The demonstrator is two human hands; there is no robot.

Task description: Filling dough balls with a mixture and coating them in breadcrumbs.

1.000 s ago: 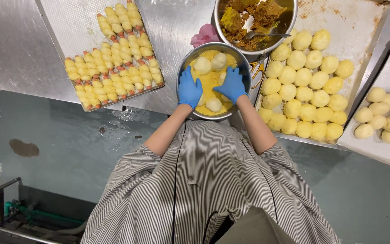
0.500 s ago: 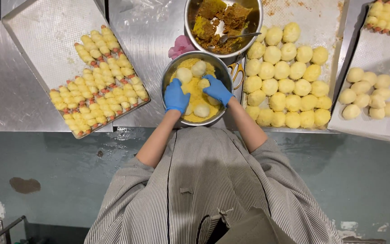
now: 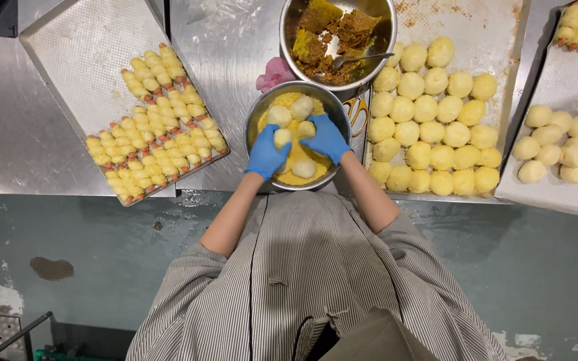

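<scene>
Head view, looking straight down: both blue-gloved hands work inside the round metal bowl (image 3: 255, 120) of yellow crumbs at centre frame. Left hand (image 3: 266, 154) curls loosely around a pale dough ball (image 3: 282, 138) — fingers half closed on it. Right hand (image 3: 326, 137) lies flat, fingers spread over another ball (image 3: 306, 128); whether it grips, I cannot tell. Coating looks to be the step in hand. Just above sits a bowl of brown filling (image 3: 342, 33) with a spoon — close. Right of centre a tray of round balls (image 3: 429, 127); upper left a tray of small rolls (image 3: 155, 120).
</scene>
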